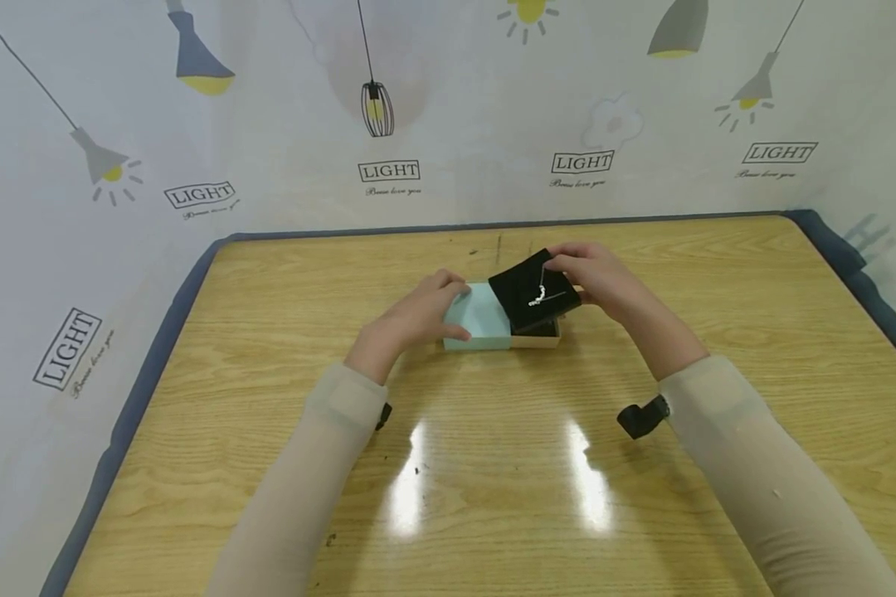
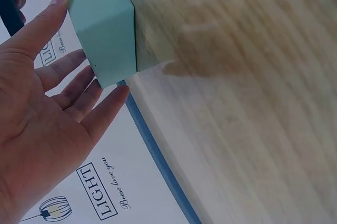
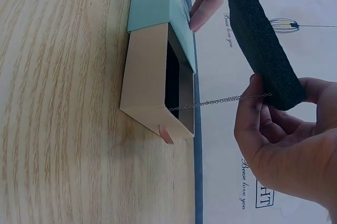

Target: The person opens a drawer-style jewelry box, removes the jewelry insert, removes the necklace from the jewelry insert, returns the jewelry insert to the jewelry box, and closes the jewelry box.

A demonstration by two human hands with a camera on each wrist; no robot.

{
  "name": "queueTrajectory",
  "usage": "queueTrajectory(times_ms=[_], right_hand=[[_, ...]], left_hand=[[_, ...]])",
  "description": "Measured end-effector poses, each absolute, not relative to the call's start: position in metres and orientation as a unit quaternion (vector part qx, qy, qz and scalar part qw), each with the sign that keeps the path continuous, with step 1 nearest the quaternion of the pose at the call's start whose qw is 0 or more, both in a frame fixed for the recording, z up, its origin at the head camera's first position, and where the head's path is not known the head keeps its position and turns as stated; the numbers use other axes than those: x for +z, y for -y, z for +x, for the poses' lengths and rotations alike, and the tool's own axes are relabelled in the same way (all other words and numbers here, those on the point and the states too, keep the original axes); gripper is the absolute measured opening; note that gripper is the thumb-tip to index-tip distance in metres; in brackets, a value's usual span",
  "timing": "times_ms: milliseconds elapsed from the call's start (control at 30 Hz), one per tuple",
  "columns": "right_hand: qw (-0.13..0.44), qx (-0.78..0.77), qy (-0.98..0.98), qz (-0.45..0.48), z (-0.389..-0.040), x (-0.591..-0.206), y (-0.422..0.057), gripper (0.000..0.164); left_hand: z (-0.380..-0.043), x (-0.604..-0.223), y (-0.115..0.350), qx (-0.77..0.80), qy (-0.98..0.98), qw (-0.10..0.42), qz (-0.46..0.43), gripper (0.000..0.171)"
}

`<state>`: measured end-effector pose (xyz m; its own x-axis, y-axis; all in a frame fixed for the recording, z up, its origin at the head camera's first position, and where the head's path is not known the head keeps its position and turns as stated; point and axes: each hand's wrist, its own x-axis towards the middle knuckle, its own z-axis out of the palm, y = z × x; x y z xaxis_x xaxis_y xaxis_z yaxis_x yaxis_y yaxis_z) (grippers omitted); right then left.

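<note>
A mint-green jewelry box [image 1: 480, 311] stands on the table with its beige drawer [image 3: 145, 68] slid partly out to the right. My left hand [image 1: 416, 313] holds the box's left end, thumb at the near side and fingers at the far side. Above the drawer, my right hand [image 1: 601, 282] pinches a black foam pad [image 1: 518, 286] by its right edge, tilted. A silver necklace [image 1: 541, 294] lies across the pad. In the right wrist view its thin chain [image 3: 221, 100] stretches from the pad down into the drawer, whose dark inside is only partly visible.
The box rests on a wood-grain table [image 1: 493, 464]. Behind it rises a pale wall covering [image 1: 478, 99] printed with lamps, with a blue band along the table's edge. A small pinkish tab [image 3: 166, 134] sticks out from the drawer's end.
</note>
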<state>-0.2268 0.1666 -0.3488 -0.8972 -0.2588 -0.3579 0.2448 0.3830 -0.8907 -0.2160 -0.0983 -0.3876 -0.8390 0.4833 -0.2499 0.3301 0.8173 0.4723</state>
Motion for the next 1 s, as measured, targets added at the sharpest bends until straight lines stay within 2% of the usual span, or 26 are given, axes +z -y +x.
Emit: queueTrajectory(times_ms=[433, 700, 1000], right_hand=[[0.228, -0.568, -0.791, -0.007, -0.2258, -0.3457, -0.1624, 0.047], [0.229, -0.560, -0.796, -0.011, -0.2259, -0.3445, -0.1608, 0.046], [0.226, -0.559, -0.798, -0.014, -0.2268, -0.3422, -0.1602, 0.045]], left_hand=[[-0.2121, -0.3947, 0.0995, 0.205, -0.942, 0.160, 0.212, 0.073], [-0.2099, -0.3880, 0.0958, 0.207, -0.940, 0.135, 0.234, 0.064], [-0.2101, -0.3879, 0.0918, 0.181, -0.941, 0.163, 0.236, 0.068]])
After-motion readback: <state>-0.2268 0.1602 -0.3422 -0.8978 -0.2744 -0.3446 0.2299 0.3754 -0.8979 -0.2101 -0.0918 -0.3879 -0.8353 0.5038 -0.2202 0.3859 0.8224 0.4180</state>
